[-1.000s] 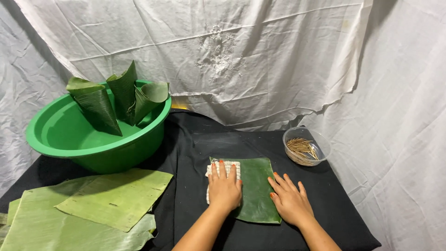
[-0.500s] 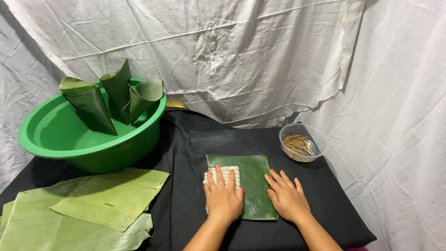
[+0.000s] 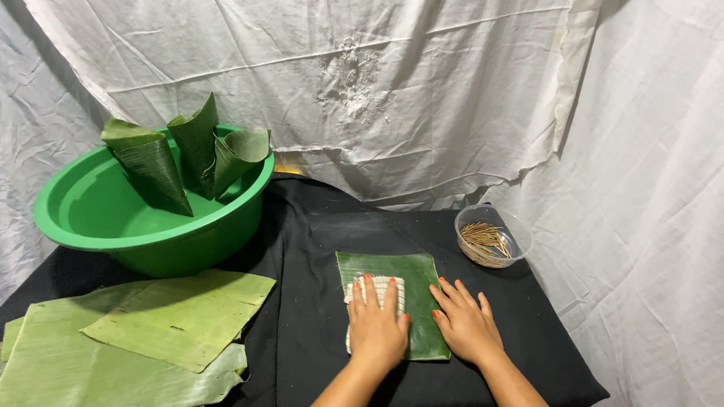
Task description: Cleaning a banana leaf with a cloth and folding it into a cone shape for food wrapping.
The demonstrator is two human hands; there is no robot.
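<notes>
a: hands?
b: left hand [image 3: 377,328] flat, fingers spread, pressing a striped cloth [image 3: 377,290] onto the dark leaf piece [image 3: 411,275], seemingly wiping. right hand [image 3: 466,324] open, gripping nothing, pinning the leaf's right edge.
a: location?
b: near centre, black table [image 3: 317,226].
</notes>
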